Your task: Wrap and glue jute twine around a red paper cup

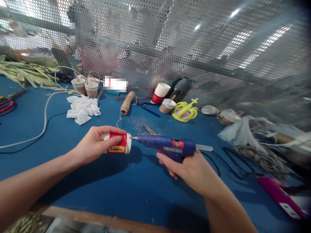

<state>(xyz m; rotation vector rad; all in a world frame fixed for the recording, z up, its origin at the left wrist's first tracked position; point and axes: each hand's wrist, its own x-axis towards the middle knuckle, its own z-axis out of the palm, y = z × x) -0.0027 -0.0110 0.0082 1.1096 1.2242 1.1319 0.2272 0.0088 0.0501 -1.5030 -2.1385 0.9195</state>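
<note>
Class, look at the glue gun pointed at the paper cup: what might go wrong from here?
The glue gun has its nozzle at one end of the paper cup, near the left hand; if hot, a slip might burn that hand. The roll of twine seems partly unwound toward the cup, so a tug might roll it.

bare left hand (97,142), slim bare left forearm (46,171), bare right hand (188,168), bare right forearm (224,202)

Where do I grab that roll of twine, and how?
Probably around the middle of the twine roll, coming from above: it lies on its side, long and slim, with its upper face uncovered. Best leave alone the loose strand trailing from its near end toward the left hand.
</note>
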